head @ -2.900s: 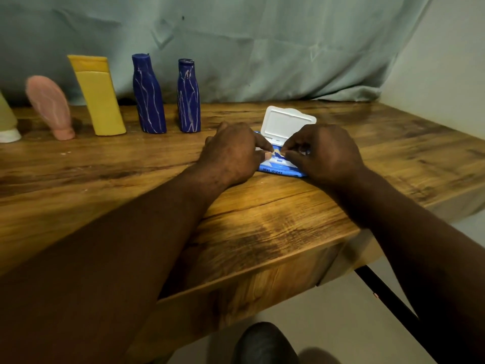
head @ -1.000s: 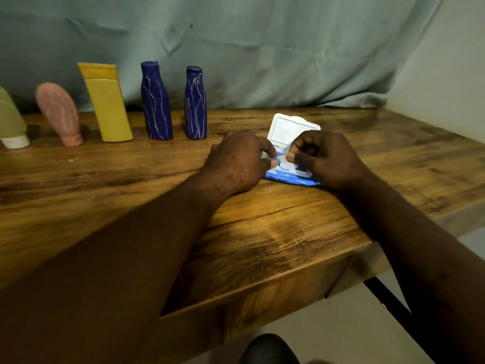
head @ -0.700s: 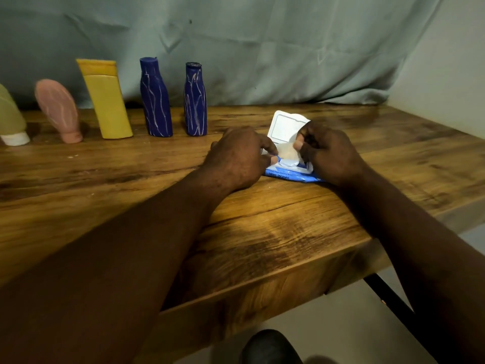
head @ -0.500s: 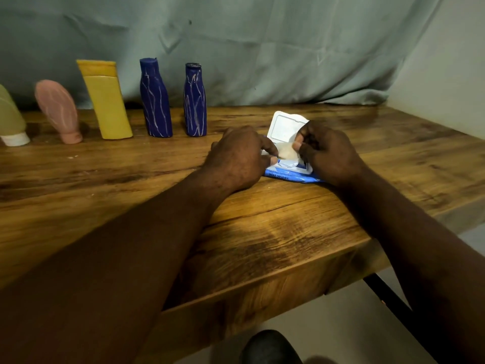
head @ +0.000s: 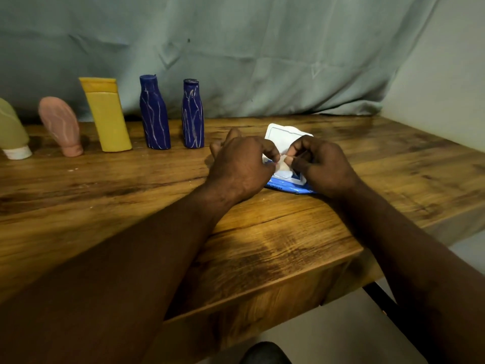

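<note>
While the wipes pack [head: 288,187] lies flat on the desk [head: 157,206] with its white lid [head: 277,135] flipped up, a pale sheet [head: 284,167] sits partly raised at its opening. The left hand [head: 241,166] and the right hand [head: 324,166] both pinch it with curled fingertips. Opening looks done; drawing the sheet free remains. A blue bottle [head: 193,116] stands well apart behind.

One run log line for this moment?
wipes pack: lid open | left hand: pinches sheet | right hand: pinches sheet

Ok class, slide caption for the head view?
Left hand and right hand pinch a pale sheet at the open blue pack.
</note>
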